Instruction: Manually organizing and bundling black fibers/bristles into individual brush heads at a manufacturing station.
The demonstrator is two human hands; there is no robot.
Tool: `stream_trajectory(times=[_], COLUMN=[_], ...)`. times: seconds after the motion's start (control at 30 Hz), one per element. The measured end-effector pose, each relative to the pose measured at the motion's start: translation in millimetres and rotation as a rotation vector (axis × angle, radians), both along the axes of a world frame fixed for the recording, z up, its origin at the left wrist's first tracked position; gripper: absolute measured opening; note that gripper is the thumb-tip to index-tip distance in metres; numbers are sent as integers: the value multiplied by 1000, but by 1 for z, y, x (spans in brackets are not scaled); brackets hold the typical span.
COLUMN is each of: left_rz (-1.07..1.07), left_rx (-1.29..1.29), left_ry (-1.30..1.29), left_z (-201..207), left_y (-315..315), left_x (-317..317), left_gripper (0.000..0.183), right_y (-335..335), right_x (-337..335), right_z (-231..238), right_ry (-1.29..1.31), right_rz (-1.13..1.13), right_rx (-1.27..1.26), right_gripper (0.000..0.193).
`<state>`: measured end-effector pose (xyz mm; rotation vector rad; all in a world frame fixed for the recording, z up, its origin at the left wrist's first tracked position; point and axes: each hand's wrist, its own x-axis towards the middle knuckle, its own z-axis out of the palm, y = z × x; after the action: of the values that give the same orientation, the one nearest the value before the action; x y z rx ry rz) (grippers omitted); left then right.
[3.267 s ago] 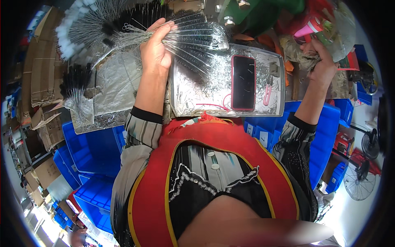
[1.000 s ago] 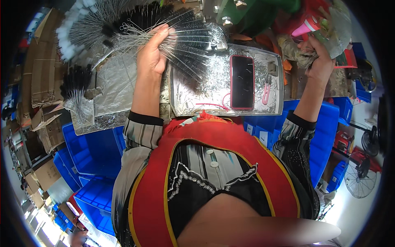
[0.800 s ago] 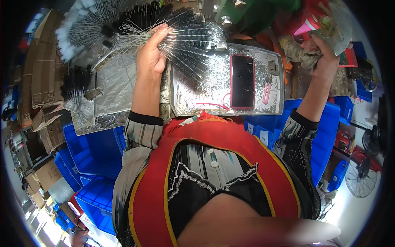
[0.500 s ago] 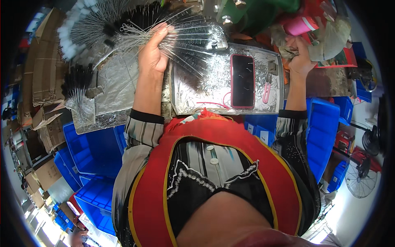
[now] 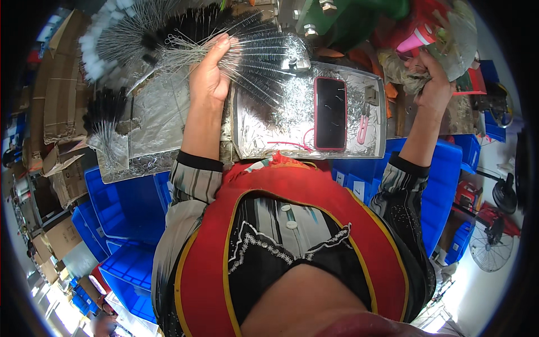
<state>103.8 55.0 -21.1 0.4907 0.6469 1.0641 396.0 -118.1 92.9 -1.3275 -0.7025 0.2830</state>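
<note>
My left hand [image 5: 212, 73] is closed around a fanned bundle of thin wire brushes [image 5: 255, 56]. Their looped wire ends point left and the dark bristle ends spread to the right above a shallow metal tray [image 5: 275, 141]. At the upper right my right hand [image 5: 435, 87] has its fingers curled at a greyish crumpled material [image 5: 414, 81]; what exactly they grip is partly hidden. Just above those fingers is a pink cone-shaped thing [image 5: 416, 39], with a clear plastic bag [image 5: 461, 42] beside it.
In the tray lie a phone in a pink case [image 5: 330, 112], a pink-handled tool [image 5: 363, 129], a small metal block [image 5: 371, 95] and wire scraps. More brushes [image 5: 120, 48] are piled at the far left, a smaller bunch [image 5: 105, 115] nearer. Blue bins [image 5: 126, 205] stand below the bench; green machinery [image 5: 359, 22] is behind.
My right hand has shifted to the right and turned, and the pink thing and bag beside it have tilted. My left hand stays in place with the brushes.
</note>
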Motion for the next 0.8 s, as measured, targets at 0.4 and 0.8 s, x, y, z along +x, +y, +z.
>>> stream_trajectory(times=[0.4,0.8], left_rz=[-150,-34], left_rx=[112,89], left_ry=[133,46], left_z=[8,4], left_y=[2,-4], left_x=[-1,1], left_gripper=[25,28], right_y=[3,1], right_x=[8,0], right_z=[-35,0], right_ry=[-101,74], right_rz=[52,-30], right_rx=[174,-12], right_gripper=[8,11])
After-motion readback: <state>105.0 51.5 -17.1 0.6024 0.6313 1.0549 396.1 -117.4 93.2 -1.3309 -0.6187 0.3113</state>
